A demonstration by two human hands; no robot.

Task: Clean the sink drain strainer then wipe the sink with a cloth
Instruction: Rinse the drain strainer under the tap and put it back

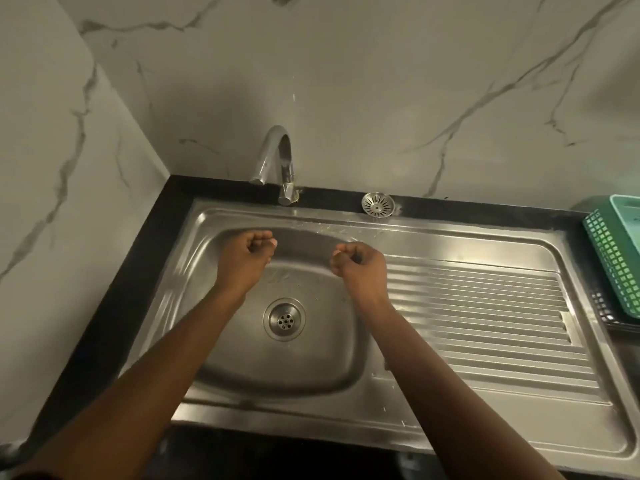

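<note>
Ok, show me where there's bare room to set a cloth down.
Bare: the ribbed draining board between basin and green basket, and the sink's front rim. The basin floor around the drain is free. Crowded: back ledge, with tap and strainer.

No text, label, brand, number or sign can be read. The steel sink (242, 415), the strainer (378, 204) on the back ledge, the tap (277, 147) and the green basket (609, 258) show plain surfaces. Any fine stamp on the tap base is possibly lost to blur, too small to tell.
</note>
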